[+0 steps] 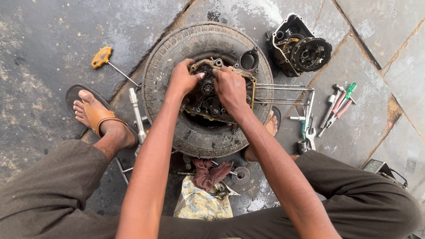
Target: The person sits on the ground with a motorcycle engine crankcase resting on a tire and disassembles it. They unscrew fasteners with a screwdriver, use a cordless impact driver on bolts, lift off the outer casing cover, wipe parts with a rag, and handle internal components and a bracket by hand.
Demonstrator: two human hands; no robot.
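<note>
— At the centre of the wet stone paving (pixel 44 35), we have both hands on a greasy metal engine case with a tan gasket rim (pixel 217 95), which lies flat in the hollow of a worn black rubber tyre (pixel 168 66).

— How do our hands sit on it?

— Our left hand (pixel 183 79) is curled at the case's eleven o'clock edge, fingers closed on the rim. Our right hand (pixel 230 86) lies just beside it toward one o'clock, fingers bent down onto the top of the case; whether they pinch some small part we cannot tell.

— And around the tyre?

— At nine to ten o'clock lies a yellow-handled T-shaped wrench (pixel 102 56), and a chrome socket bar (pixel 136 113) rests close to the tyre's edge by our left foot in its tan leather sandal (pixel 98 116). At one o'clock, well apart, sits a second black engine cover with a round clutch assembly (pixel 301 48). At three o'clock long thin steel rods (pixel 283 94) reach out from the case, and beyond them lie pliers with red and green handles (pixel 341 102) and some spanners (pixel 310 130).

— Nearer us?

— At six o'clock a maroon rag (pixel 210 172) lies on a yellow patterned cloth (pixel 201 204), with a small round metal disc (pixel 241 175) just beside it.
</note>
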